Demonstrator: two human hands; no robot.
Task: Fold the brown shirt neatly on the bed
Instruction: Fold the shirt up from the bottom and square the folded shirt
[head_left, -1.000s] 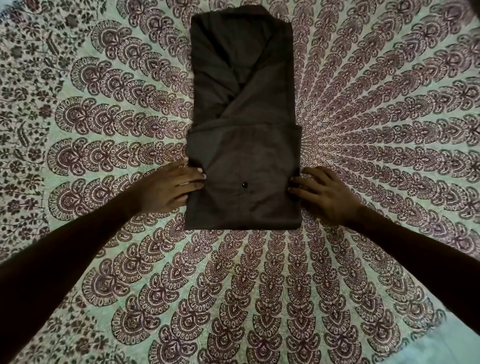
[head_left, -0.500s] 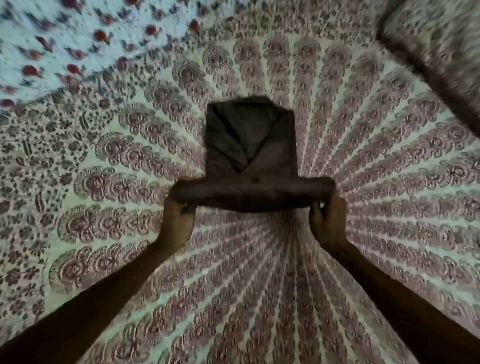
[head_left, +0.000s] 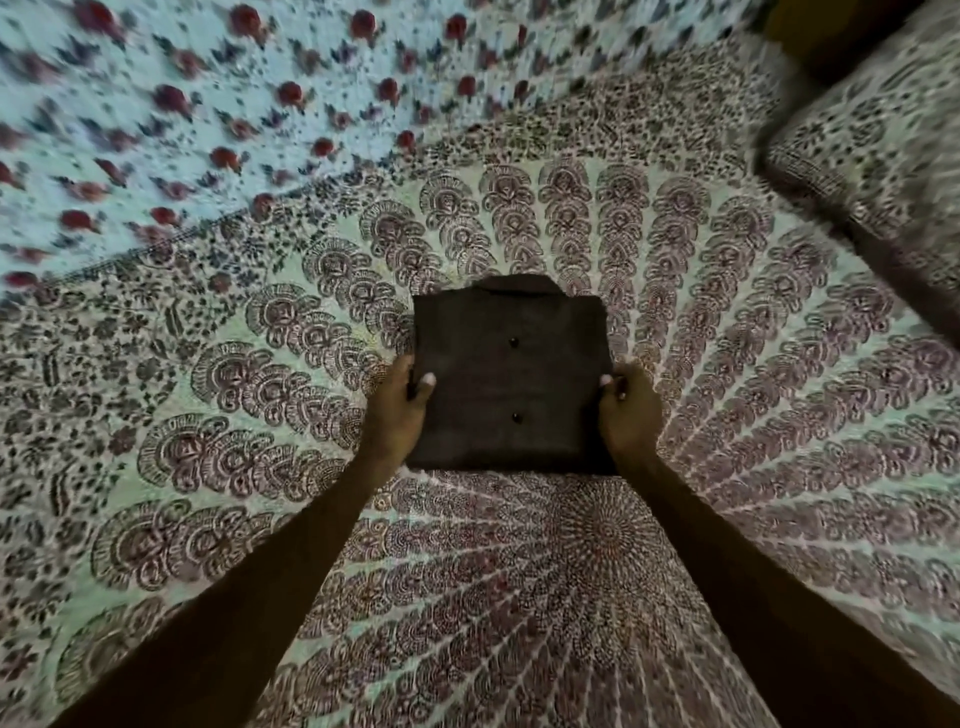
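Observation:
The brown shirt (head_left: 511, 379) lies on the bed as a compact folded rectangle, two dark buttons showing on its top face and the collar edge peeking out at the far side. My left hand (head_left: 397, 410) grips its left edge, thumb on top and fingers under the fabric. On the opposite edge my right hand (head_left: 626, 410) holds it the same way, thumb tip on top. Both forearms reach in from the bottom of the view.
The bed is covered by a patterned sheet (head_left: 519, 571) with a peacock-feather mandala print. A light cloth with red flowers (head_left: 208, 114) lies at the far left. A pillow in matching print (head_left: 878, 145) sits at the far right.
Both hands lifted the lower half of the shirt and folded it over the upper half, so the shirt is now half as long. The view has tilted up toward the far side of the bed.

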